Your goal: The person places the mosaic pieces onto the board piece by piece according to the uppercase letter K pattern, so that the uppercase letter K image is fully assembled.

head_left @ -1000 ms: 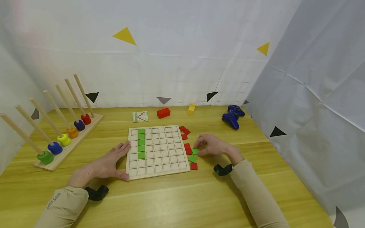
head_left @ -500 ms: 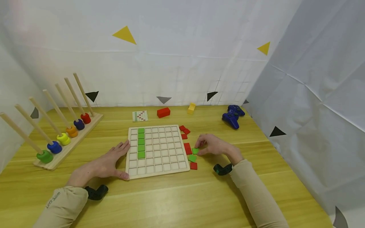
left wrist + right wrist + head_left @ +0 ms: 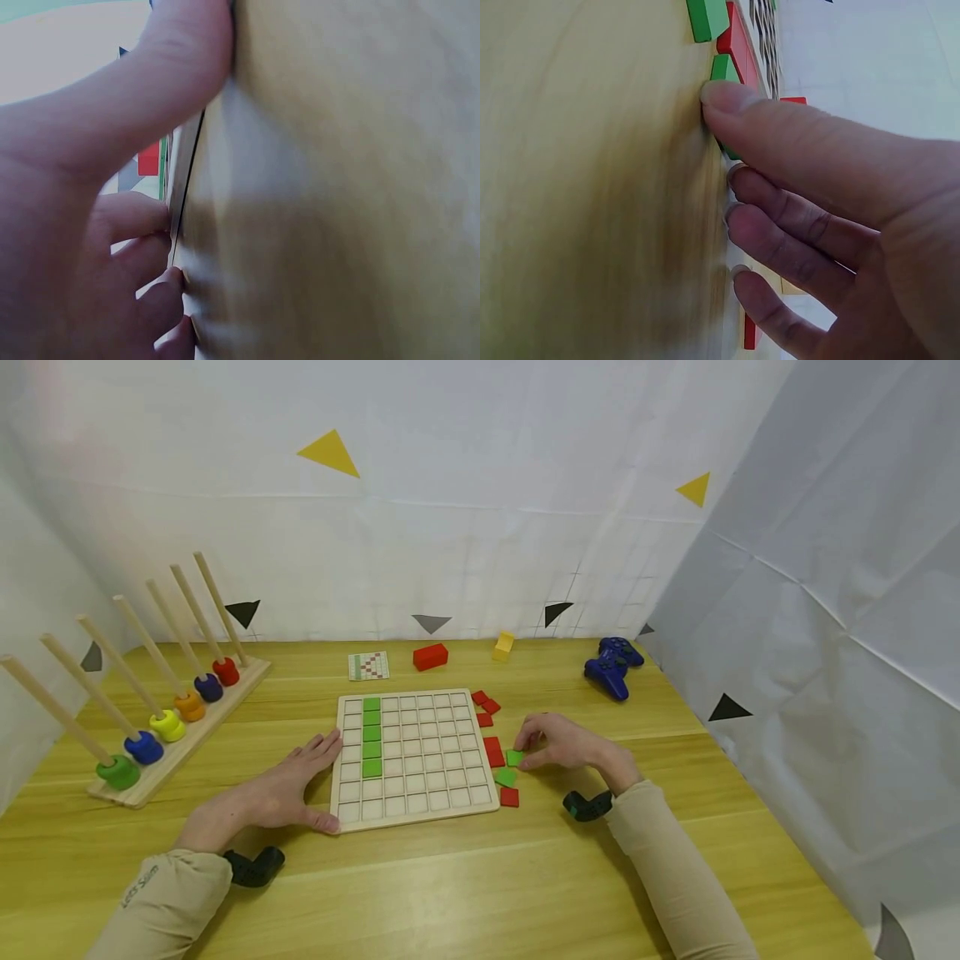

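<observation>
The grid board (image 3: 417,817) lies flat on the tabletop (image 3: 450,885), turned slightly against its far edge; the column of 5 green tiles (image 3: 372,733) points its long axis toward that edge. Beyond the board's right edge, the right hand (image 3: 558,742) bends inward, thumb and index finger pinching a squarish loose tile (image 3: 515,758). The left hand (image 3: 288,785), fingers extended, touches the board's left edge, thumb at its near-left corner.

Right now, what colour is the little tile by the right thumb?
Green. The tile shows best close up, in the right wrist view.
</observation>
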Demonstrator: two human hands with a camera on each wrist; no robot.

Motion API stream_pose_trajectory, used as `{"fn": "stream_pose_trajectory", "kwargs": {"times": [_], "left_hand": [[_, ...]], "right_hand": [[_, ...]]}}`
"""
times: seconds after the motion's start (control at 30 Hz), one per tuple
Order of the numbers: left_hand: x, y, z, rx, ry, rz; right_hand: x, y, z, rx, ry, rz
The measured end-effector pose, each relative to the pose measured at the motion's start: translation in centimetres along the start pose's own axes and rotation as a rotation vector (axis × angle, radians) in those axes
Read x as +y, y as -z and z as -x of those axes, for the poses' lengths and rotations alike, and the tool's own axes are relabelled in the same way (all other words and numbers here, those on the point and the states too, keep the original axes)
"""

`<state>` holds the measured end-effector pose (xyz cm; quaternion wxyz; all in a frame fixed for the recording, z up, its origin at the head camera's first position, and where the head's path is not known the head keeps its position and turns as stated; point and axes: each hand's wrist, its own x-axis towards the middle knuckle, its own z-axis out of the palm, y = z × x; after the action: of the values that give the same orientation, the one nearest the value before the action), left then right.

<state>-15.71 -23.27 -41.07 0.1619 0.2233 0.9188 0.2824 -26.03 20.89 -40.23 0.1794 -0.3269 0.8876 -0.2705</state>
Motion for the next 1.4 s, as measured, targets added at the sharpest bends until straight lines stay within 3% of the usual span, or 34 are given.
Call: {"fn": "stream_pose_trajectory", "kwargs": {"times": [0.3, 0.63, 0.83, 1.23, 1.4], "left_hand": [[0.0, 0.2, 0.0, 0.003, -0.005, -0.009], [0.0, 0.2, 0.0, 0.002, -0.005, -0.006], [0.0, 0.1, 0.0, -0.008, -0.002, -0.006], [0.0, 0.1, 0.1, -0.003, 0.002, -0.001], [0.1, 0.0, -0.1, -0.012, 0.012, -0.006]], "right_hand": [[-0.4, 0.2, -0.2, 0.009, 0.019, 0.018], [-6.2, 1.1, -1.3, 0.134, 0.197, 0.109], [-8.5, 0.5, -3.2, 0.079, 0.181, 0.163], [-13.0, -3.0, -7.0, -0.026, 0.249, 0.133], [-14.8, -4.2, -8.4, -0.05, 0.288, 0.175]]}}
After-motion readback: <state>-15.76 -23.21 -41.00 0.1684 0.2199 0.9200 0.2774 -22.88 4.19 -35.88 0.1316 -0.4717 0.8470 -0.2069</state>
